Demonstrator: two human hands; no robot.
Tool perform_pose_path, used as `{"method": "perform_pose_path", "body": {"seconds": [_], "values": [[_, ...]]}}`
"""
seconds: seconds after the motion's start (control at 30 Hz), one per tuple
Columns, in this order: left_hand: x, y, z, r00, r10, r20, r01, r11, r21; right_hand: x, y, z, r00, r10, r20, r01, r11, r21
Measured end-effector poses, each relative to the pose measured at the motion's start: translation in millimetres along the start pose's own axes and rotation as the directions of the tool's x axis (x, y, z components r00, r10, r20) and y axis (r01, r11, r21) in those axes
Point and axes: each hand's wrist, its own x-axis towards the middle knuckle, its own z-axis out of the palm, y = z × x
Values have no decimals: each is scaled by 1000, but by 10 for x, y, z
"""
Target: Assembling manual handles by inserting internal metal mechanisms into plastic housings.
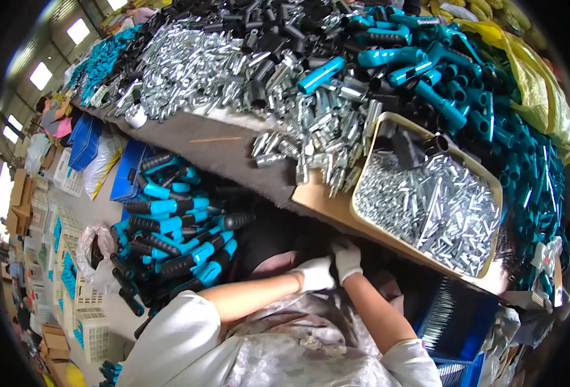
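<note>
Both hands wear white gloves and are close together over my lap, just below the near table edge. My left hand (pixel 317 274) is curled closed, its fingers mostly turned away from view. Beside it, my right hand (pixel 347 259) has its fingers drawn together and pointing toward the dark space under the table. Whatever they grip is hidden in shadow. Left of my arms is a large heap of teal-and-black handles (pixel 181 226). Above the hands, a cream tray (pixel 356 205) of small silver metal pins (pixel 427 206) rests at the table edge.
Piles of silver metal sleeves (pixel 194 71), black tubes (pixel 275 42) and teal handle shells (pixel 452 84) cover the table (pixel 188 138). A blue bin (pixel 456 316) stands at my right. White crates (pixel 91 332) stand on the left floor. Another person (pixel 56 117) is far left.
</note>
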Motion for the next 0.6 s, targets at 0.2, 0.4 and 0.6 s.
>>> {"method": "perform_pose_path", "body": {"seconds": [0.2, 0.4, 0.6], "values": [[150, -547, 746, 940, -312, -138, 304, 949, -82, -65, 300, 260, 950, -174, -261, 106, 961, -255], [101, -807, 954, 970, -201, -135, 166, 959, -230, -132, 364, 291, 994, 6, -106, -29, 978, -209], [175, -508, 716, 926, -371, -67, 376, 923, 85, -106, 526, 397, 922, -370, -112, 248, 790, -561]]}}
